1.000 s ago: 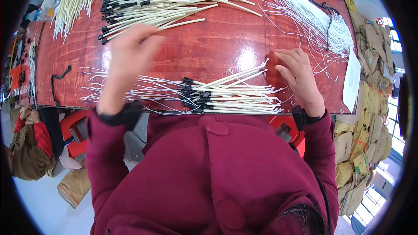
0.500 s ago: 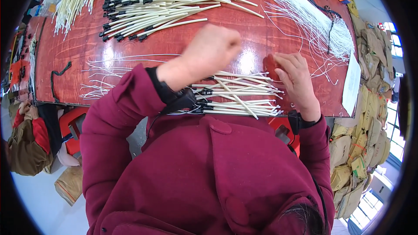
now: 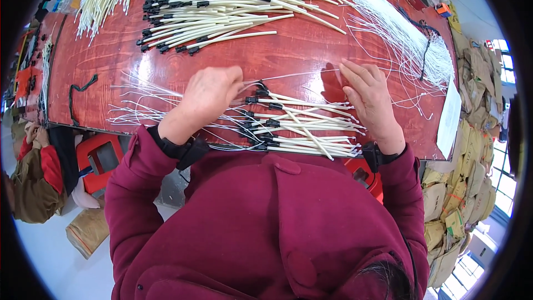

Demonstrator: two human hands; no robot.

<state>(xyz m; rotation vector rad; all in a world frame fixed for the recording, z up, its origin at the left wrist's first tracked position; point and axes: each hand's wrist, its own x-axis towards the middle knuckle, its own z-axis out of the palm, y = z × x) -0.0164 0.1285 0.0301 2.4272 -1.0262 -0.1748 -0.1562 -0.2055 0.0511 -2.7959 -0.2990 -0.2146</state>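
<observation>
A thin white wire (image 3: 294, 74) runs nearly level between my hands, above the tabletop. My left hand (image 3: 214, 91), slightly smeared by motion, is closed around its left end. My right hand (image 3: 367, 90) pinches it between thumb and fingers farther right. Below the wire lies a near bunch of cream-sleeved wires (image 3: 313, 128) with black connectors (image 3: 272, 123) on their left ends. Loose white wire ends (image 3: 141, 112) fan out from that bunch, partly behind my left wrist. One black connector (image 3: 256, 100) sits just right of my left hand.
Beyond my hands lies a large pile of cream-sleeved pieces (image 3: 222, 14) with black connectors. A long bundle of bare white wires (image 3: 411, 39) spreads at the right, near a white sheet (image 3: 449, 122). A black cord (image 3: 78, 100) is at the left. Another person (image 3: 39, 172) sits at far left.
My left hand has come left and nearer to me, and a white wire now stretches between both hands. My right hand has stayed about where it was, its fingers now drawn together.
</observation>
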